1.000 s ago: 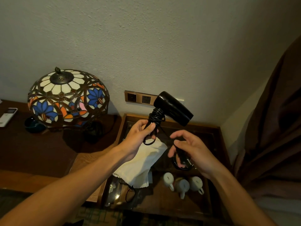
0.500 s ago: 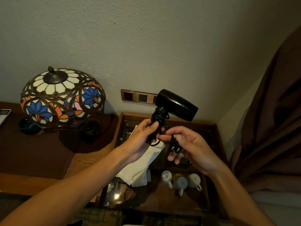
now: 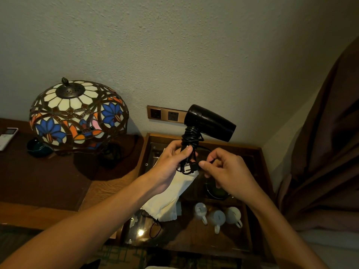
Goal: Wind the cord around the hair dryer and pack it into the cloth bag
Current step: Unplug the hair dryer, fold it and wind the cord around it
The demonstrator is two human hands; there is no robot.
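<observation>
A black hair dryer (image 3: 210,122) is held upright in front of the wall, nozzle pointing right. Its black cord (image 3: 191,135) is coiled in several turns around the handle. My left hand (image 3: 172,162) grips the lower handle over the coils. My right hand (image 3: 226,169) pinches the cord's plug end (image 3: 192,167) just beside the handle's bottom. A white cloth bag (image 3: 168,199) with a dark drawstring lies on the glass-topped table below my hands, partly hidden by my left wrist.
A stained-glass lamp (image 3: 77,113) stands on the wooden desk at left, with a remote (image 3: 6,135) near the edge. Wall sockets (image 3: 165,115) sit behind the dryer. Three white mugs (image 3: 217,216) show under the glass top (image 3: 213,239). A brown curtain (image 3: 330,142) hangs at right.
My right hand brought the plug end up and left to the base of the handle. The loose cord loop shrank. The dryer moved slightly right.
</observation>
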